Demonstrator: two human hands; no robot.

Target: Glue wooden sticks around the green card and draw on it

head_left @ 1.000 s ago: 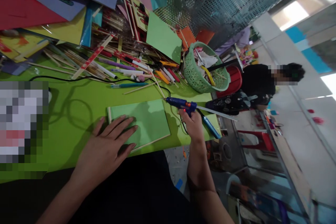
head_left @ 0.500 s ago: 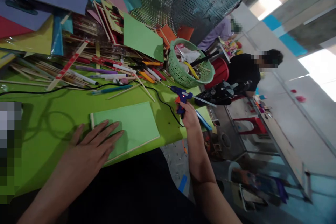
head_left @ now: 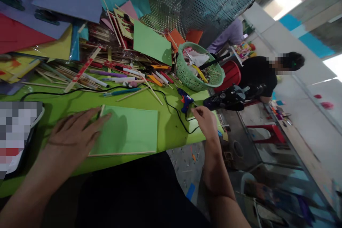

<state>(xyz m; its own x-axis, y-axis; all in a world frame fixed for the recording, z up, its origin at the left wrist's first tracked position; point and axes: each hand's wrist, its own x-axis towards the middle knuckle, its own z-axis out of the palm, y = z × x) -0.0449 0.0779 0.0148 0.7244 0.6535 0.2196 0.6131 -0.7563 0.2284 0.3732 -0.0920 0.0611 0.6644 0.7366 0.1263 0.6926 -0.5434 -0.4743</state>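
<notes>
Along the near edge of the bench [head_left: 168, 128] lay a pale green panel [head_left: 136, 128], a thin wooden strip showing on its near side. Its left end was partly hidden by the left hand [head_left: 77, 128], which rested palm down across it, fingers loosely stretched and gripping nothing visible. Left of that, something blurred into coarse blocks [head_left: 18, 131] was cut off by the frame and could not be identified. By the bench's right end, the right hand [head_left: 205, 123] had its fingers curled and tips drawn together beside a blue glue gun [head_left: 186, 100]; whether it touched the gun or pinched anything could not be told. A blue object [head_left: 219, 133] barely showed behind that wrist. Black cord [head_left: 188, 132] looped across the bench. Farther back lay pens and wooden sticks [head_left: 61, 73], too tangled to count. Toward the far right corner stood a green basket [head_left: 187, 76], its contents hard to separate. Past the bench were a person in black [head_left: 258, 73], the face blurred out, and a lilac sleeve [head_left: 227, 37], partly covered.
</notes>
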